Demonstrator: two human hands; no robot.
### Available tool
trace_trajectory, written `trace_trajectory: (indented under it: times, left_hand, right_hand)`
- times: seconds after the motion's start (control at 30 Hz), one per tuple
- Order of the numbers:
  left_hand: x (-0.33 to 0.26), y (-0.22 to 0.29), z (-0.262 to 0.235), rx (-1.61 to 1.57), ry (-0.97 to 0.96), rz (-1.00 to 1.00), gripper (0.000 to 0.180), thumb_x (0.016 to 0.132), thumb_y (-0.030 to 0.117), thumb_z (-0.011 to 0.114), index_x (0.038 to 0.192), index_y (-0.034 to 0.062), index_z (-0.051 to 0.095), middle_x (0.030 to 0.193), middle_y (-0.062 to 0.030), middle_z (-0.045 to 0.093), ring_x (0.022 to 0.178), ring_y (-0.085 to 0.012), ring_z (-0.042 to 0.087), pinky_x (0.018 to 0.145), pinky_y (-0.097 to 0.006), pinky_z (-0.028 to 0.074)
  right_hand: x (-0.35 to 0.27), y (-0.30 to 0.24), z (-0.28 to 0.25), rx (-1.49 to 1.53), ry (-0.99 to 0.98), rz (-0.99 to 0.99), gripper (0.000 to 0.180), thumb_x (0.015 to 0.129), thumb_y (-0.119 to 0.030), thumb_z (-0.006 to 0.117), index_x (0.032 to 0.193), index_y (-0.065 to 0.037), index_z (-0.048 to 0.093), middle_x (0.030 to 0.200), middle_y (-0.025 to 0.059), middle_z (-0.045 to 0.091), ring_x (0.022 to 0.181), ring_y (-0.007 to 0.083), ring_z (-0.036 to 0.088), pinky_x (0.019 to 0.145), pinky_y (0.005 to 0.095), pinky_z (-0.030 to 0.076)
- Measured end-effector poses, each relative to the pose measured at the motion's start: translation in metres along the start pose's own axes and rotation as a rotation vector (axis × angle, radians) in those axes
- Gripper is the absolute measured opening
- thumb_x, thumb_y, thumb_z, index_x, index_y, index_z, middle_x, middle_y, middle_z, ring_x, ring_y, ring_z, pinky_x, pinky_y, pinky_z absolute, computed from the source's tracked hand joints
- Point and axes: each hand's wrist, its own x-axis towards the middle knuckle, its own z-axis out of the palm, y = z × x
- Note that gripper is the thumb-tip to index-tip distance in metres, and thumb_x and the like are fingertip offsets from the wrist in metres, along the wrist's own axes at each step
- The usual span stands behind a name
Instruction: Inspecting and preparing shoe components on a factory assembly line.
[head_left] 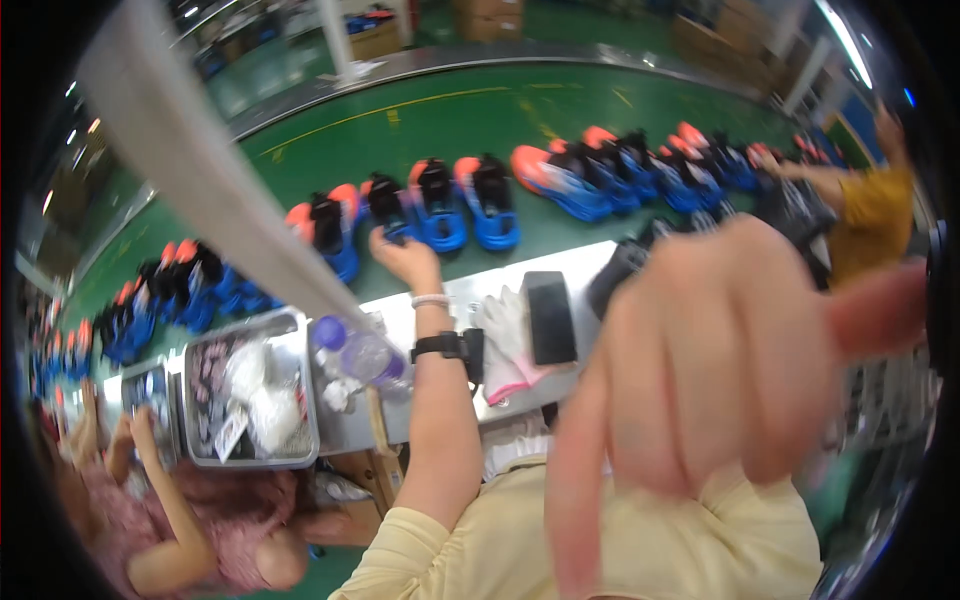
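The blue shoe [392, 212] stands past the tabletop's [590, 262] far edge, its length running away from it. The left hand [405, 255] grips its near end. The right hand [720, 370] is blurry, fingers spread, holding nothing.

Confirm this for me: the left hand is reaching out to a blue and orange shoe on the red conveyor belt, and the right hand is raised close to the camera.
Not quite: the conveyor belt is green, not red, as the head view shows. The rest holds: the left hand reaches out to a blue and orange shoe on that belt, and the right hand is raised close to the camera, blurred and large.
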Motion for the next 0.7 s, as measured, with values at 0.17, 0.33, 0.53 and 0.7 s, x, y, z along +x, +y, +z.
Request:
trace_trajectory:
  times: [0.17,0.33,0.53,0.7]
  left_hand:
    - [-0.032,0.069,0.019,0.007,0.025,0.049,0.058,0.077,-0.009,0.051,0.131,0.0003,0.035,0.142,-0.0267,0.023,0.134,-0.0409,0.025,0.11,-0.047,0.022]
    - [-0.037,0.079,0.005,-0.001,-0.028,0.111,0.055,0.077,-0.004,0.057,0.129,0.0017,0.038,0.143,-0.0259,0.022,0.136,-0.04,0.021,0.111,-0.047,0.019]
    - [-0.055,0.089,0.012,-0.012,-0.109,0.137,0.05,0.078,-0.002,0.056,0.126,0.0,0.041,0.143,-0.0252,0.022,0.137,-0.0385,0.02,0.111,-0.045,0.019]
    - [-0.055,0.09,0.009,0.044,-0.105,0.221,0.047,0.079,0.0,0.056,0.125,-0.0014,0.042,0.143,-0.0249,0.022,0.137,-0.0377,0.02,0.111,-0.045,0.019]
  right_hand:
    - [-0.044,-0.061,0.017,-0.068,-0.118,-0.007,0.066,0.099,-0.048,0.033,0.06,0.002,0.053,0.062,0.0139,0.052,0.047,0.0266,0.046,0.063,0.0536,0.051]
    - [-0.073,-0.077,0.038,-0.192,-0.039,-0.047,0.064,0.099,-0.047,0.035,0.06,0.001,0.053,0.061,0.0134,0.052,0.048,0.0263,0.046,0.063,0.0529,0.051]
    - [-0.107,-0.1,0.051,-0.336,0.053,-0.094,0.062,0.098,-0.046,0.037,0.061,0.001,0.054,0.061,0.0128,0.052,0.048,0.0258,0.047,0.063,0.052,0.052]
    - [-0.126,-0.11,0.055,-0.415,0.089,-0.13,0.061,0.097,-0.045,0.038,0.061,0.0,0.054,0.061,0.0123,0.052,0.048,0.0255,0.047,0.063,0.0513,0.052]
